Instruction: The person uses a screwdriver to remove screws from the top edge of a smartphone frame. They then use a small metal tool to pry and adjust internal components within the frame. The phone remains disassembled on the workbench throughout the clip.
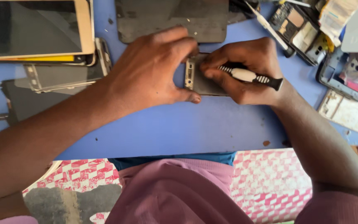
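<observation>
Lying along the far edge of the blue table [179, 128] are the loose parts. Far left: a gold-framed tablet [36, 29], dark screen up, stacked over grey panels [59, 76]. Centre top: a dark grey flat cover [170, 18]. Far right: an opened phone body [301, 31] showing its insides, a pale paper packet [336, 14] at the corner, its print too small to tell, a pink-tinted frame [353, 74], and a whitish plate [347, 112] near the table edge.

Left hand [150, 70]: curled narrow, thumb and fingers pinching the left end of a small phone frame [199, 79] and pressing it to the table. Right hand [249, 68]: closed around a screwdriver [249, 76] with a white and black handle, held nearly level, its tip hidden behind the fingers over the frame.

Phone frame: mid-table, between both hands, just below the dark cover.
</observation>
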Motion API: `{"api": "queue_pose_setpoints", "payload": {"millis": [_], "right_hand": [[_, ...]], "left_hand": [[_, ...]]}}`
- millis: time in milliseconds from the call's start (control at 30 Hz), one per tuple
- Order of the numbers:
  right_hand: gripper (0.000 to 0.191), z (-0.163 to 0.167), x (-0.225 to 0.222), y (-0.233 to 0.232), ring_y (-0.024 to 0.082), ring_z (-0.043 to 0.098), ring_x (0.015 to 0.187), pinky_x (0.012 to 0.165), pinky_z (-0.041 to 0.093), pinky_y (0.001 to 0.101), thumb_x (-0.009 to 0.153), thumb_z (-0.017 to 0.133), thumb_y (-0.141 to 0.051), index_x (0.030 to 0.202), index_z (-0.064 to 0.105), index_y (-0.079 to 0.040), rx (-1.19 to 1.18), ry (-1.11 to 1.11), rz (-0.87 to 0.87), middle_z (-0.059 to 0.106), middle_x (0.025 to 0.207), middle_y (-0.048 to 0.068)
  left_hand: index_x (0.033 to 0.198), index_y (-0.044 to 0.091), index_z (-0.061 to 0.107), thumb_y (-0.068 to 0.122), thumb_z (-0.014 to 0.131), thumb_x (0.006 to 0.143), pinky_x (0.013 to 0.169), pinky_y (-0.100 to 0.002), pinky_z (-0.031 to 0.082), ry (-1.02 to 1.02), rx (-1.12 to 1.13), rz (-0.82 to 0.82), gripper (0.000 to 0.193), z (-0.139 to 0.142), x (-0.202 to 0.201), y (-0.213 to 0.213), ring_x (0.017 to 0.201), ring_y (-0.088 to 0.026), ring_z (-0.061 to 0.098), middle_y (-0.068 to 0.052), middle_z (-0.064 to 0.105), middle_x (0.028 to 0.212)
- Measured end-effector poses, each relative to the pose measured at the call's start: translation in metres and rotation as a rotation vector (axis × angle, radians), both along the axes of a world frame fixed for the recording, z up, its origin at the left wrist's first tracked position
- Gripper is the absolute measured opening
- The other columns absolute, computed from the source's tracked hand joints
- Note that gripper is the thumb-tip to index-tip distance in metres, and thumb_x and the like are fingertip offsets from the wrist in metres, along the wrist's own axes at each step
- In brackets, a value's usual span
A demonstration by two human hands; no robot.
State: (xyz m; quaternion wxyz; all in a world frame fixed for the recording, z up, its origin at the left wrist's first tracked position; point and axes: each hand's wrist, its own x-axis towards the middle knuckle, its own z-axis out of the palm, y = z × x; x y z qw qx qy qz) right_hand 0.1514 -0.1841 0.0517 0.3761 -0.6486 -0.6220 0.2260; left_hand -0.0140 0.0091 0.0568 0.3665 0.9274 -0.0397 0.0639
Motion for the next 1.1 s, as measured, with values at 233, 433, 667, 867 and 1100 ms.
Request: {"api": "queue_pose_setpoints", "payload": {"millis": [233, 433, 667, 867, 1100], "right_hand": [[0.01, 0.0003, -0.0041, -0.0039, 0.019, 0.078, 0.084, 0.077, 0.061, 0.0296, 0.092, 0.079, -0.003, 0.102, 0.077, -0.003, -0.025, -0.023, -0.044, 0.078, 0.098, 0.011], [0.013, 0.0013, -0.0027, 0.001, 0.02, 0.077, 0.084, 0.076, 0.06, 0.029, 0.092, 0.081, -0.006, 0.103, 0.076, -0.002, 0.015, -0.036, -0.035, 0.077, 0.096, 0.011], [0.01, 0.0022, -0.003, -0.0026, 0.02, 0.077, 0.082, 0.077, 0.061, 0.0296, 0.088, 0.08, -0.006, 0.097, 0.077, -0.003, -0.04, -0.004, 0.045, 0.077, 0.092, 0.011], [0.012, 0.0022, -0.0015, -0.001, 0.022, 0.079, 0.088, 0.08, 0.062, 0.0293, 0.088, 0.08, -0.007, 0.097, 0.075, -0.002, -0.034, 0.096, 0.182, 0.078, 0.096, 0.011], [0.008, 0.0036, -0.0035, -0.002, 0.018, 0.078, 0.086, 0.078, 0.061, 0.0285, 0.092, 0.08, -0.005, 0.098, 0.076, -0.002, -0.041, 0.056, 0.048, 0.078, 0.097, 0.01]], "left_hand": [[0.109, -0.002, 0.066, 0.044, 0.098, 0.063, 0.079, -0.047, 0.054, 0.01, 0.012, 0.014, 0.072, -0.0015, 0.0009, 0.0005, 0.094, -0.038, 0.067, -0.015, 0.064, 0.105], [0.109, -0.003, 0.065, 0.044, 0.099, 0.062, 0.081, -0.048, 0.054, -0.036, 0.029, 0.013, 0.074, -0.0008, 0.0018, -0.0004, 0.095, -0.039, 0.067, -0.016, 0.064, 0.106], [0.105, -0.002, 0.066, 0.044, 0.099, 0.059, 0.079, -0.047, 0.054, -0.011, -0.018, -0.008, 0.073, 0.0001, 0.0028, 0.0016, 0.092, -0.039, 0.067, -0.015, 0.064, 0.104], [0.108, -0.003, 0.065, 0.043, 0.099, 0.059, 0.078, -0.047, 0.054, -0.001, -0.005, 0.008, 0.076, 0.0003, 0.0015, 0.0004, 0.091, -0.038, 0.067, -0.015, 0.063, 0.103], [0.108, -0.003, 0.066, 0.043, 0.099, 0.061, 0.079, -0.047, 0.054, 0.015, -0.005, 0.005, 0.074, 0.0013, 0.0016, -0.0001, 0.093, -0.038, 0.068, -0.015, 0.064, 0.104]]}}
